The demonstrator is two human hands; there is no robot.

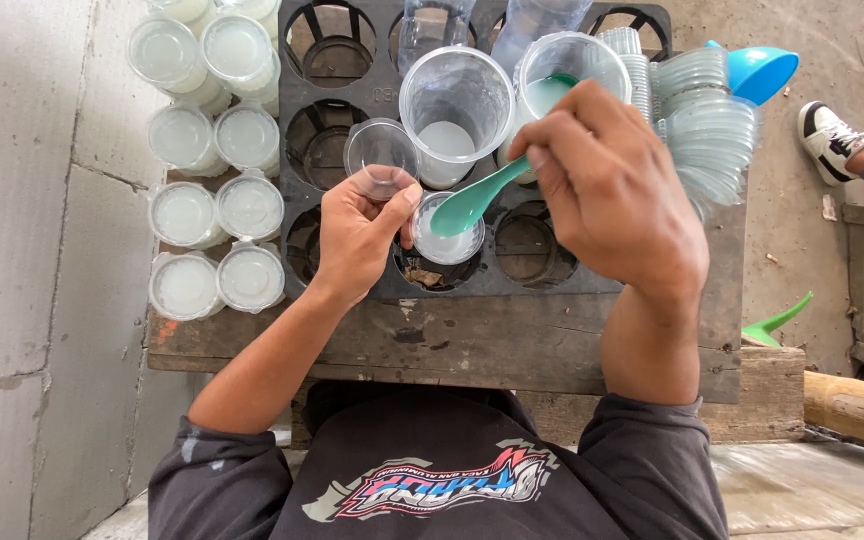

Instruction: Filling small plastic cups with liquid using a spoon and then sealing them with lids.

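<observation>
The right hand [617, 190] closes its grip on the handle of a teal plastic spoon [474, 203], whose bowl hangs just over a small clear sauce cup [447, 232] already holding white liquid. The left hand [360, 232] pinches that cup at its left edge, with the cup's hinged lid [380, 150] standing open just above the thumb. Directly beyond the spoon stand two tall clear tumblers: the nearer tumbler [455, 112] has white liquid low in its bottom, and the one to its right [564, 72] sits behind the right hand's knuckles. All rest on a black plastic crate tray [512, 285] laid on a worn wooden worktop [472, 345]. To the left of the left hand, about ten filled and lidded cups [215, 210] are stacked in rows, so a good share looks finished. To the right of the right hand, a long nested stack of empty cups [707, 130] remains, beside a blue funnel [760, 70], suggesting plenty is left to fill.
</observation>
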